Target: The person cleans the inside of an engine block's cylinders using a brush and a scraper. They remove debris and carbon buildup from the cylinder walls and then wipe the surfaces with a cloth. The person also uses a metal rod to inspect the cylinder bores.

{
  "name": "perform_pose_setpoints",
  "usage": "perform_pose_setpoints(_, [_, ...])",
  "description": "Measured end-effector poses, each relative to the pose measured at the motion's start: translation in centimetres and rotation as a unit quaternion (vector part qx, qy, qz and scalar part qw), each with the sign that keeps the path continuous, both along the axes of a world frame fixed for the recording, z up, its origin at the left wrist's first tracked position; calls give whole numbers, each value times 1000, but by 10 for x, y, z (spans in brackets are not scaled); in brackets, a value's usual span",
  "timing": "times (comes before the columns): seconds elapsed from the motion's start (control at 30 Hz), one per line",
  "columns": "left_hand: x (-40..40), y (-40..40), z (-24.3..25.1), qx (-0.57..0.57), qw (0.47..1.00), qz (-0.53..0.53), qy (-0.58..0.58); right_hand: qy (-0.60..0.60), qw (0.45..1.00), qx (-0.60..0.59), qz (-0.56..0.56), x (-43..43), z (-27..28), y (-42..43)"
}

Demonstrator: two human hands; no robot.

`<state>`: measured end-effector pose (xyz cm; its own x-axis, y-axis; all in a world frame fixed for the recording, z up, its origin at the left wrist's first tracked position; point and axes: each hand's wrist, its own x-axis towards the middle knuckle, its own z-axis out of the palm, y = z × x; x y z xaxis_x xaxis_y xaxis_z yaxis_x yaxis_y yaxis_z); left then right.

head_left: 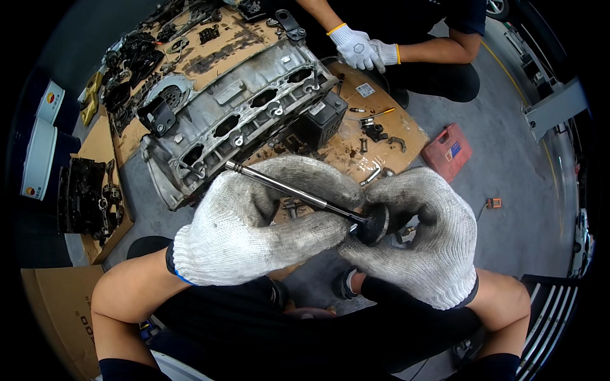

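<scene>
An engine valve (305,196) with a bright stem and a dark head lies slantwise between my gloved hands. My left hand (267,224) has thumb and fingers closed around the lower stem, near the head. The fingers and thumb of my right hand (419,233) pinch the valve's round head at its rim. Both knit gloves are smudged dark at the fingers. Beyond them rests an aluminium cylinder head (228,109), tilted, with dark oval ports along its side. A black box-shaped battery (321,119) stands against its right side.
Stained cardboard (395,121) holds small metal parts and an L-shaped wrench (371,175). A red plastic case (446,151) lies on the floor. Across from me, a person's gloved hands (360,47) rest together. Dark engine parts (128,66) crowd the upper left; more fill a carton (102,238).
</scene>
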<state>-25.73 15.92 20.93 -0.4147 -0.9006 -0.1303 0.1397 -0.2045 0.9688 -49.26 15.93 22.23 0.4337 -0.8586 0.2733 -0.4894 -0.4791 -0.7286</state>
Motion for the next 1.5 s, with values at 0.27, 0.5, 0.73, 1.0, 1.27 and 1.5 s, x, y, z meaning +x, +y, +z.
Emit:
perform_pose_setpoints(0.27, [1,-4,2,-17,999,36,27,6,998,57,-8,2,9,0])
perform_pose_setpoints(0.5, [0,-18,-11,-60,994,88,2,-500,746,437,60,-20,-34,-30])
perform_pose_setpoints(0.73, [-53,12,-45,-236,970,-44,24,-458,845,245,-132,23,-26,-49])
perform_pose_setpoints(1.0, [-102,13,-39,-175,983,-9,51,-399,895,77,-184,25,-28,-86])
perform_pose_setpoints(1.27, [-112,-4,-9,82,972,12,219,-316,927,42,-200,-3,-27,-94])
perform_pose_setpoints(1.5, [-93,-7,-11,-116,985,-127,24,-219,936,-40,-273,-36,-26,-109])
